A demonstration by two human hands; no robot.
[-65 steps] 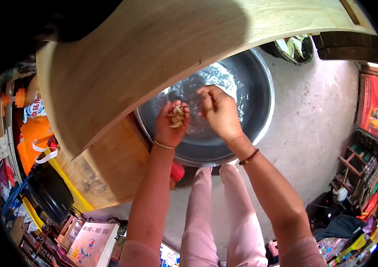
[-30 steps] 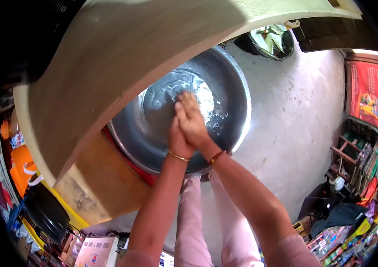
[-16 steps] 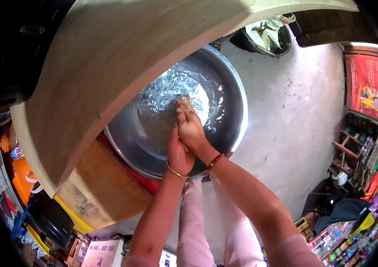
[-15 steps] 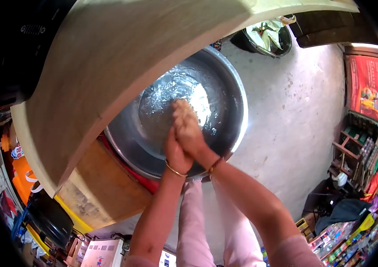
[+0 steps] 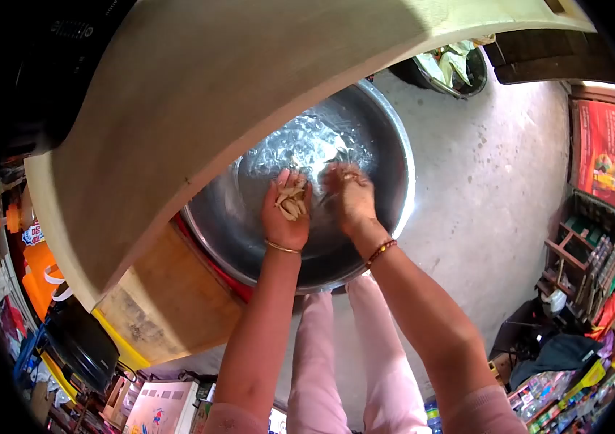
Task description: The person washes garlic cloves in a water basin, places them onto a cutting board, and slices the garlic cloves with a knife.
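A large steel basin holds rippling water. Over the near part of it, my left hand is cupped palm up around a small heap of pale, strip-like pieces; their kind is not clear. A gold bangle circles that wrist. My right hand is a little to the right, above the water and apart from the left. Its fingers are smeared by motion, so whether they hold anything is not visible. A beaded bracelet is on the right wrist.
A curved beige surface overhangs the basin's upper left. A black bucket with plastic bags stands on the grey floor. Wooden board lies left. Shelves with goods line the right, below a red poster.
My hands were pressed together over the basin; now they are apart. The right has moved rightward, and the left has turned up, showing the pale pieces. The view has shifted slightly.
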